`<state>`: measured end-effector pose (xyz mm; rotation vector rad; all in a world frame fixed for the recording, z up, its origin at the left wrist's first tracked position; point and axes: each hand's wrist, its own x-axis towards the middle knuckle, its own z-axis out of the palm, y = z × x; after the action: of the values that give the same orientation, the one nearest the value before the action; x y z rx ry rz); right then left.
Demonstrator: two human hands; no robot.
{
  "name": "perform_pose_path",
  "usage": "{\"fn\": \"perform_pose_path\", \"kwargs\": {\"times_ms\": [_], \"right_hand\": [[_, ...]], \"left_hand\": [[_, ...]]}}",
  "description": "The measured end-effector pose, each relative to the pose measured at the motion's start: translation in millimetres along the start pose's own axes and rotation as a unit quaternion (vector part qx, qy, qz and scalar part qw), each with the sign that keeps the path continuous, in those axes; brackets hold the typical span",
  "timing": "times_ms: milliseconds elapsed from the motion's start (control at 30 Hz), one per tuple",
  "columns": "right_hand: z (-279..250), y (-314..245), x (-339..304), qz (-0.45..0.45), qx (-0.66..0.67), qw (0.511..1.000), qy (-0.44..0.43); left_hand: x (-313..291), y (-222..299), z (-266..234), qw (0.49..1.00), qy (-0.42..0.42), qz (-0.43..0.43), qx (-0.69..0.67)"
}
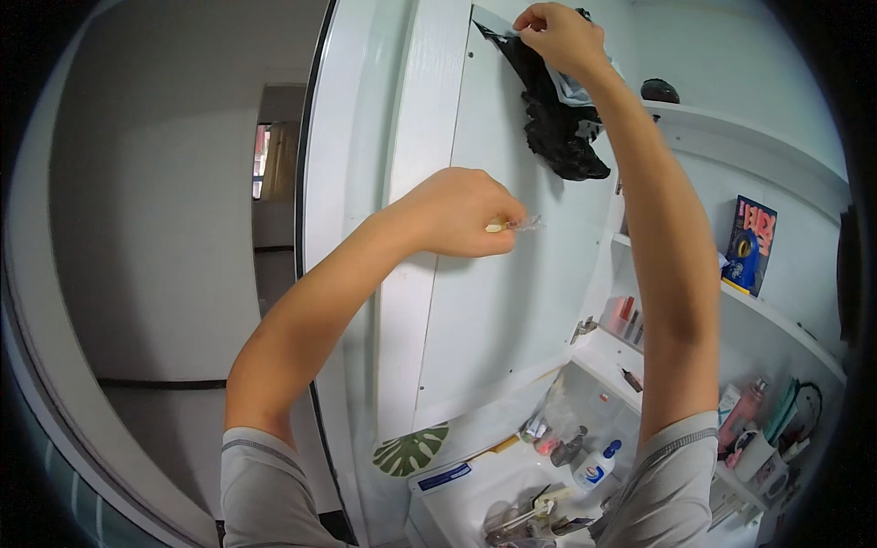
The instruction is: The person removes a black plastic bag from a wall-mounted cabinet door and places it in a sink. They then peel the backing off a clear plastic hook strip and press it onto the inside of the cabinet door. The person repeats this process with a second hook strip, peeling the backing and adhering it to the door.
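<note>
Open white cabinet door (493, 320) | left hand (464, 215) grips 1 clear plastic scrap (532, 223) | right hand (565, 38), higher, pinches black plastic bag (562, 146) | stocked shelves (722, 118) to the right

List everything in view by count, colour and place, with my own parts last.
Cabinet door: 1, white, centre
Bag: 1, black, at the door's upper part
Hinge: 1, metallic, door's lower right
Shelves: at least 3, white, right
Rounded thing: 1, dark, top shelf
Box: 1, dark with red, middle shelf
Pink bottle: 1, pink, lower right
Leaf decoration: 1, green, below the door
Sink or counter: 1, white, bottom centre
Pump bottle: 1, white and blue, bottom
Small clutter: too crowded to count, mixed colours, near both bottles
Clear piece: 1, transparent, in the left grip
Sleeves: 2, grey, bottom
Left grip: 1, bare, before the door
Right grip: 1, bare, pinching the bag's top edge
</note>
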<state>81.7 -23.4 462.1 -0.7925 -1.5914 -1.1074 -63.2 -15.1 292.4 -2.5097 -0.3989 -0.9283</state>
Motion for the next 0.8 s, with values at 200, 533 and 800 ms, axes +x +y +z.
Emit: {"fn": "perform_pose_path", "kwargs": {"times_ms": [200, 533, 800], "right_hand": [[-2.4, -13.3, -20.4, -0.079, -0.009, 0.997, 0.013], [28.0, -8.6, 9.5, -0.072, -0.103, 0.991, 0.055], [35.2, 27.3, 10.5, 0.139, 0.01, 0.99, 0.019]], "left_hand": [[1.1, 2.6, -2.0, 1.0, -0.017, -0.016, -0.003], [-3.1, -3.5, 0.5, 1.0, 0.021, 0.019, -0.012], [-1.9, 2.6, -2.0, 1.0, -0.001, -0.009, 0.008]]}}
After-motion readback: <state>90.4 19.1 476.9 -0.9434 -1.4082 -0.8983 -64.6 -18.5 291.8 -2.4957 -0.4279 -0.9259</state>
